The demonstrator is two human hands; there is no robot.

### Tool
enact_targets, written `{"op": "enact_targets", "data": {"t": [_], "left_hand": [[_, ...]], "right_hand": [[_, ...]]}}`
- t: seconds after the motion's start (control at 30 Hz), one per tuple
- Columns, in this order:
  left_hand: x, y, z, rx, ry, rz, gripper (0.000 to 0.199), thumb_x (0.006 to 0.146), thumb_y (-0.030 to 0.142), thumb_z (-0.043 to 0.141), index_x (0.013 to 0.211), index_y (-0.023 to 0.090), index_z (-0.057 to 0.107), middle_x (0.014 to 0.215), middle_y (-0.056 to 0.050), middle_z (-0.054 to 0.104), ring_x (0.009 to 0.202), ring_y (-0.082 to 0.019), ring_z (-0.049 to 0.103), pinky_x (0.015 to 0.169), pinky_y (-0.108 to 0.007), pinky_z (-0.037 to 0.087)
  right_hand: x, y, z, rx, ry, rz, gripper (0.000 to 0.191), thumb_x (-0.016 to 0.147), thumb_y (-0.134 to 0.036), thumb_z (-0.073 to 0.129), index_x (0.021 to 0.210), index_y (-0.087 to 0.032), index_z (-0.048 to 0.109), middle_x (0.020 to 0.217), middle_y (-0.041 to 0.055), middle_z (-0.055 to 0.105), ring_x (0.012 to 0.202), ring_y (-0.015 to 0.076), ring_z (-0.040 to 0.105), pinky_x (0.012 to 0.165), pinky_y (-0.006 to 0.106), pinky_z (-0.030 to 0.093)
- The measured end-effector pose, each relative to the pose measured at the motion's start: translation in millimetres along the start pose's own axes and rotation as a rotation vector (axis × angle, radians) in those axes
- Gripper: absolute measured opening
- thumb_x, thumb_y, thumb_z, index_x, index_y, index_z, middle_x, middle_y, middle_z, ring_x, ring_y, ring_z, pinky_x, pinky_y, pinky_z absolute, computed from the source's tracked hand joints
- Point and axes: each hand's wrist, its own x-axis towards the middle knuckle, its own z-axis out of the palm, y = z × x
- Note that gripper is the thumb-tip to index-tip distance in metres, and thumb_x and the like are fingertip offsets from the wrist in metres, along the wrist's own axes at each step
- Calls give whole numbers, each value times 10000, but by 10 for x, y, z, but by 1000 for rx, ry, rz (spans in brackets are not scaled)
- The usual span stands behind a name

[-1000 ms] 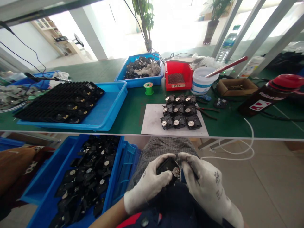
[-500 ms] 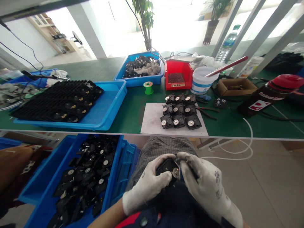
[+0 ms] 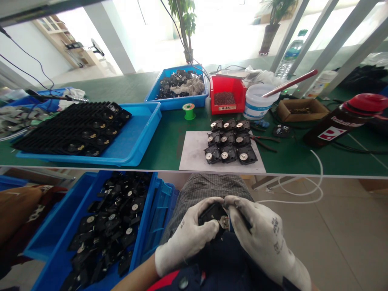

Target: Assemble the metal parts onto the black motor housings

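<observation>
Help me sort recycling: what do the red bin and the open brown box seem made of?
The red bin looks like smooth plastic, given its even colour and soft sheen. The open brown box is probably matte cardboard, judging by its dull, thin walls.

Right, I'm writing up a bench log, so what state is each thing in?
black part: held in left hand
right hand: fingers bent
pliers: handles spread
spool: upright
red bin: open, partly filled
cardboard box: open
dark bottle: lid on
clear bottle: capped
blue tray: partly filled
</observation>
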Motion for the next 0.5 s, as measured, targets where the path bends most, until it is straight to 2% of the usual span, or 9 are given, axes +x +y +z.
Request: {"op": "enact_targets", "data": {"t": [0.5], "left_hand": [[-14,34,2,-24,-10,-5,477,799,255,669,1266,168,718,1271,-94,748,1212,-311,669,1112,-396,480]], "right_hand": [[0,-16,-17,0,-8,-13,186,1015,-200,525,1044,-241,705,879,22,818,714,198,778,664,301,538]]}}
